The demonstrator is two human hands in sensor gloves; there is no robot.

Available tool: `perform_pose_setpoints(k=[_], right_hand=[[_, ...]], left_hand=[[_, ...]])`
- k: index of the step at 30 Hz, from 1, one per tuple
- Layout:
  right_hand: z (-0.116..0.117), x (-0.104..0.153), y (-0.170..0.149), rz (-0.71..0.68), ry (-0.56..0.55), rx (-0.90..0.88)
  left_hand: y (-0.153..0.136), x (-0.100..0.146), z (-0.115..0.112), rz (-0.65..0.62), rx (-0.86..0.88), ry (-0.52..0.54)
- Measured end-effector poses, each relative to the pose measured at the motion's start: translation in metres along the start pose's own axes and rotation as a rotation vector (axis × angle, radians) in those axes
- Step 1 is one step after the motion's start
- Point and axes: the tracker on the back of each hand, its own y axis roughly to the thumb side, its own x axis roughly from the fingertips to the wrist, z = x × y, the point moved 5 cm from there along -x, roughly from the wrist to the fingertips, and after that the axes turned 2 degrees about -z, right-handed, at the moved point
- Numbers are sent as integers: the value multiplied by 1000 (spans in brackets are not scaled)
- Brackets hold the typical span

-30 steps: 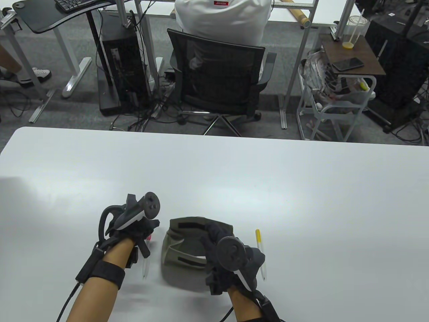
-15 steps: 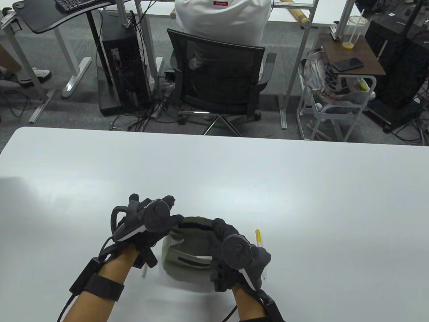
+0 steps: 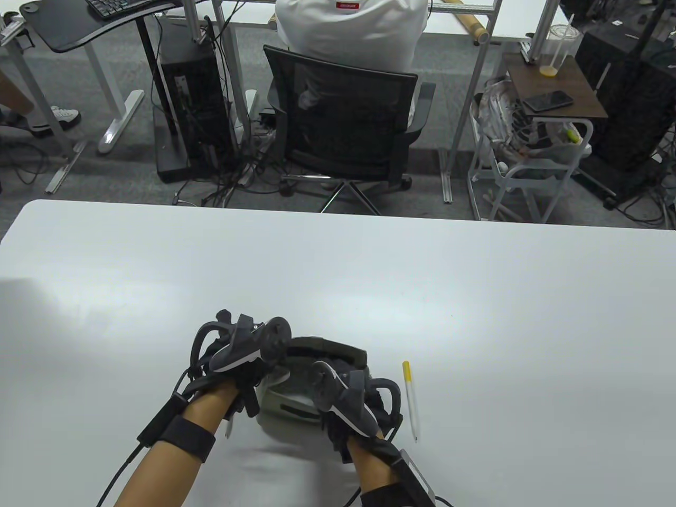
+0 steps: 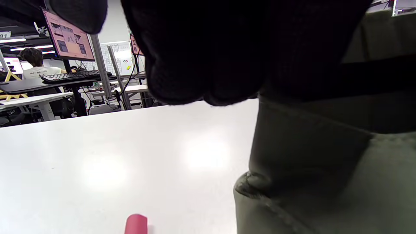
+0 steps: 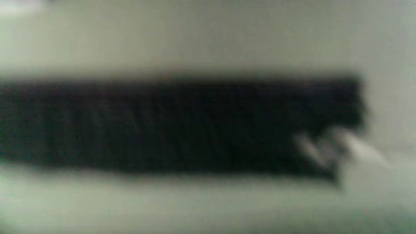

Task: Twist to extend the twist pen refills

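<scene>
Both hands now at pouch (image 3: pixel 296 412)

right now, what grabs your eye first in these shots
Both gloved hands, left hand and right hand, meet over an olive fabric pouch at the near edge of the white table. A yellow-capped pen lies just right of them, untouched.

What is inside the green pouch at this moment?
The right hand reaches into the green pouch. The right wrist view shows only blurred green fabric and a black strip. The glove and pouch walls cover any pens inside; I cannot tell.
</scene>
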Motion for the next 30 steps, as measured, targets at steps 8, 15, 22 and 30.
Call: perform_pose_setpoints(k=[8, 15, 22, 30], right_hand=[[44, 7, 25, -109, 243, 214], [45, 0, 14, -77, 266, 92], [42, -1, 9, -71, 207, 45], [39, 0, 4, -54, 154, 22]], left_hand=[[0, -3, -2, 17, -7, 20], [1, -2, -2, 0, -8, 23], [0, -2, -2, -4, -6, 33], [0, -2, -2, 9, -12, 30]])
